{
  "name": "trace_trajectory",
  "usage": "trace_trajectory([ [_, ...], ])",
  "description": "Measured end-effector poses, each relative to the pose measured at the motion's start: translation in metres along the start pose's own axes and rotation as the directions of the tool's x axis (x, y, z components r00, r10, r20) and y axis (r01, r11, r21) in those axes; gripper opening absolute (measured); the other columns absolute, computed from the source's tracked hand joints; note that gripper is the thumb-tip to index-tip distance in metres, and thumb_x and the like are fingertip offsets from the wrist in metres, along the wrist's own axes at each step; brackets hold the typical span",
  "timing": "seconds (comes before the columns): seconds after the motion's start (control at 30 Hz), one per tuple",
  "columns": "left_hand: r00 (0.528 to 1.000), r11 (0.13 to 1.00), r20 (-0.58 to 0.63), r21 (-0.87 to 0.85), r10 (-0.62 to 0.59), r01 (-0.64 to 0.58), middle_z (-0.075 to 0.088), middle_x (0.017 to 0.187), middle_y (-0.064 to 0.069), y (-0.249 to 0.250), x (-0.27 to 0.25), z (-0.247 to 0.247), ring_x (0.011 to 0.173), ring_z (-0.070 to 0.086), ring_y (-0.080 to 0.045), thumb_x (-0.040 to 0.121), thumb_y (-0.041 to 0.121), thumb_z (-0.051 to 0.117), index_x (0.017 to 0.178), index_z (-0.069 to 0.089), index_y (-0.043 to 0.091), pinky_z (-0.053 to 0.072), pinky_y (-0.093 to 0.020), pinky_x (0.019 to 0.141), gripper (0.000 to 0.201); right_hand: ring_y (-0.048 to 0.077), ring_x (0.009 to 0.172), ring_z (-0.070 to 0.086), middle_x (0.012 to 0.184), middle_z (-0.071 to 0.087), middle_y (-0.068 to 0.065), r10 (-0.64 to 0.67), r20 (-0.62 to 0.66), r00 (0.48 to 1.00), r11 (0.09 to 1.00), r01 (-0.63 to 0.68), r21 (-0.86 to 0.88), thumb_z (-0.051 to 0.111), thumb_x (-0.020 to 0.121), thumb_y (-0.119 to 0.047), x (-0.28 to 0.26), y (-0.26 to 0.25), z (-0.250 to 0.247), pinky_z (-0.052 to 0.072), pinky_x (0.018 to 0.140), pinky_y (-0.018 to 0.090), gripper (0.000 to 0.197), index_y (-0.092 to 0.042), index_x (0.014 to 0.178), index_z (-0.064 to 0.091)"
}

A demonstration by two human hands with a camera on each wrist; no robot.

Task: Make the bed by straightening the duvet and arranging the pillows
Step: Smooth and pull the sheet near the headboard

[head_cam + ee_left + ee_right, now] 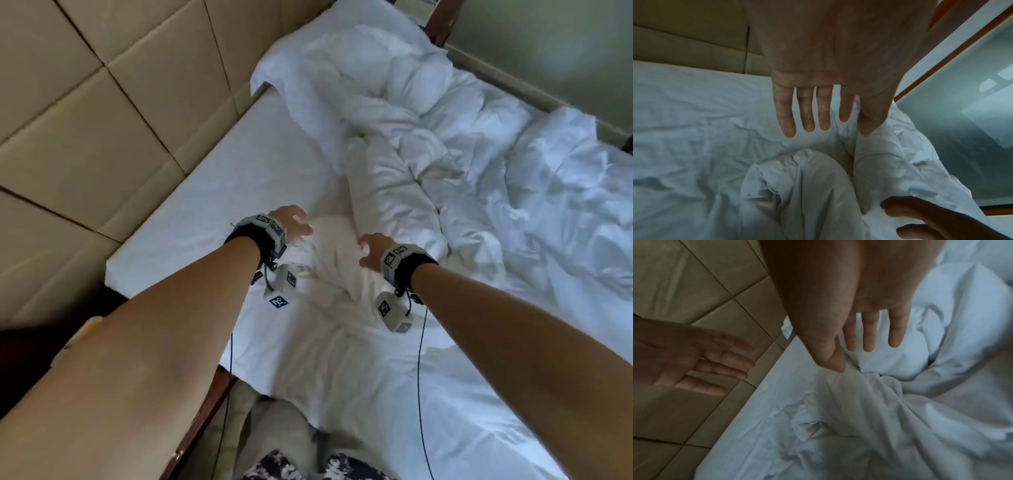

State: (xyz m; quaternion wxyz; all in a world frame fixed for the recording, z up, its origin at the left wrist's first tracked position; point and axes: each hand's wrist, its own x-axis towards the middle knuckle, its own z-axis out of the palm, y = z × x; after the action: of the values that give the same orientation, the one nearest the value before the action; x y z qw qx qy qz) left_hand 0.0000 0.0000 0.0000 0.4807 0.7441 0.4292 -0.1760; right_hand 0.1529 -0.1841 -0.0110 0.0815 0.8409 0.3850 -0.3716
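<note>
Duvet [394, 192] is white, badly crumpled, bunched into a long twisted ridge running down the middle of the bed and spreading in wrinkled folds toward the far side. Its near end is a gathered knot of fabric just under my hands. Pillow [308, 44] is white, at the far top corner of the bed, against the padded headboard [85, 120], partly under the duvet's upper end. Fitted sheet [212, 185] is exposed between the duvet ridge and the headboard, fairly flat.

My left hand [291, 222] has its fingers spread and straight, holding nothing, above the knot. My right hand [371, 251] is the same: fingers extended, nothing gripped, thumb tip right at a duvet fold; can't tell if it's actually touching.

Head view only: whole bed layout, pillow, wrist camera rigs on both arms, wooden bed frame [202, 404] at the near edge.
Left wrist view only: frosted glass panel [962, 113] with wood trim beyond the bed.
Right wrist view only: small creases in the sheet beside the knot, left palm seen open against the headboard.
</note>
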Motion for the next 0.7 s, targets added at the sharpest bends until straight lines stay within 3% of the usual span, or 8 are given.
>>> trace_trajectory([
  [0.1, 0.997, 0.999, 0.077, 0.053, 0.003, -0.008, 0.057, 0.130, 0.002, 0.002, 0.028, 0.007, 0.108, 0.060, -0.025, 0.080, 0.042, 0.068, 0.126, 0.052, 0.032, 0.052, -0.044, 0.093, 0.050, 0.032, 0.131, 0.042, 0.146, 0.038, 0.010, 0.076, 0.063, 0.995, 0.996, -0.078, 0.037, 0.068, 0.085, -0.035, 0.020, 0.004, 0.015, 0.040, 0.105, 0.043, 0.074, -0.020, 0.147, 0.031],
  [0.2, 0.985, 0.996, 0.172, 0.088, -0.015, 0.000, 0.048, 0.141, 0.000, -0.005, 0.061, 0.026, 0.119, 0.053, -0.026, 0.084, 0.039, 0.067, 0.136, 0.045, 0.032, 0.049, -0.043, 0.098, 0.057, 0.034, 0.139, 0.031, 0.156, 0.021, 0.009, 0.143, 0.149, 0.978, 0.989, -0.148, 0.023, 0.079, 0.073, -0.041, 0.043, 0.006, 0.044, 0.037, 0.108, 0.051, 0.106, -0.025, 0.152, 0.010],
  [0.27, 0.977, 0.993, 0.215, 0.118, 0.005, -0.031, 0.041, 0.147, -0.002, -0.016, 0.081, 0.041, 0.126, 0.049, -0.026, 0.086, 0.036, 0.066, 0.143, 0.038, 0.031, 0.047, -0.038, 0.098, 0.063, 0.035, 0.140, 0.027, 0.154, 0.020, 0.009, 0.161, 0.116, 0.980, 0.986, -0.163, 0.013, 0.082, 0.070, -0.035, 0.053, 0.007, 0.061, 0.037, 0.106, 0.054, 0.111, -0.030, 0.150, 0.006],
  [0.37, 0.954, 0.983, 0.298, 0.169, 0.024, -0.078, 0.033, 0.153, -0.005, -0.026, 0.108, 0.066, 0.134, 0.041, -0.026, 0.087, 0.032, 0.068, 0.148, 0.031, 0.028, 0.041, -0.040, 0.106, 0.072, 0.035, 0.132, 0.039, 0.144, 0.039, 0.012, 0.136, 0.037, 0.990, 0.987, -0.139, 0.086, 0.072, 0.075, -0.008, 0.068, 0.010, 0.080, 0.039, 0.107, 0.042, 0.092, -0.029, 0.149, 0.021],
  [0.43, 0.942, 0.950, 0.331, 0.275, 0.051, -0.148, 0.027, 0.155, -0.009, -0.024, 0.117, 0.076, 0.138, 0.035, -0.029, 0.081, 0.034, 0.074, 0.150, 0.026, 0.028, 0.034, -0.043, 0.112, 0.084, 0.033, 0.124, 0.048, 0.140, 0.046, 0.014, 0.150, -0.011, 0.989, 0.979, -0.147, 0.145, 0.059, 0.083, -0.003, 0.073, 0.011, 0.082, 0.038, 0.106, 0.031, 0.073, -0.031, 0.146, 0.034],
  [0.57, 0.936, 0.690, 0.328, 0.647, 0.131, -0.323, 0.021, 0.150, -0.011, -0.020, 0.134, 0.097, 0.136, 0.028, -0.040, 0.050, 0.070, 0.068, 0.141, 0.021, 0.043, 0.034, -0.056, 0.105, 0.105, 0.029, 0.120, 0.052, 0.131, 0.058, 0.010, 0.115, -0.050, 0.992, 0.979, -0.104, 0.177, 0.045, 0.096, -0.014, 0.079, 0.011, 0.068, 0.034, 0.105, 0.032, 0.037, -0.019, 0.129, 0.059],
  [0.63, 0.919, 0.582, 0.364, 0.718, 0.154, -0.382, 0.030, 0.146, -0.012, -0.004, 0.129, 0.095, 0.135, 0.030, -0.033, 0.062, 0.068, 0.067, 0.139, 0.038, 0.032, 0.026, -0.048, 0.111, 0.090, 0.028, 0.112, 0.059, 0.122, 0.065, 0.010, 0.088, -0.048, 0.995, 0.933, -0.065, 0.354, 0.048, 0.094, -0.010, 0.078, 0.007, 0.050, 0.043, 0.093, 0.031, 0.035, -0.015, 0.125, 0.064],
  [0.7, 0.908, 0.597, 0.366, 0.689, 0.205, -0.412, 0.053, 0.130, -0.012, 0.011, 0.124, 0.085, 0.120, 0.048, -0.029, 0.084, 0.051, 0.060, 0.121, 0.060, 0.015, 0.034, -0.037, 0.101, 0.051, 0.023, 0.093, 0.064, 0.110, 0.069, 0.009, 0.058, -0.092, 0.994, 0.867, -0.004, 0.499, 0.052, 0.091, -0.005, 0.075, 0.003, 0.035, 0.049, 0.072, 0.024, 0.034, -0.013, 0.119, 0.068],
])
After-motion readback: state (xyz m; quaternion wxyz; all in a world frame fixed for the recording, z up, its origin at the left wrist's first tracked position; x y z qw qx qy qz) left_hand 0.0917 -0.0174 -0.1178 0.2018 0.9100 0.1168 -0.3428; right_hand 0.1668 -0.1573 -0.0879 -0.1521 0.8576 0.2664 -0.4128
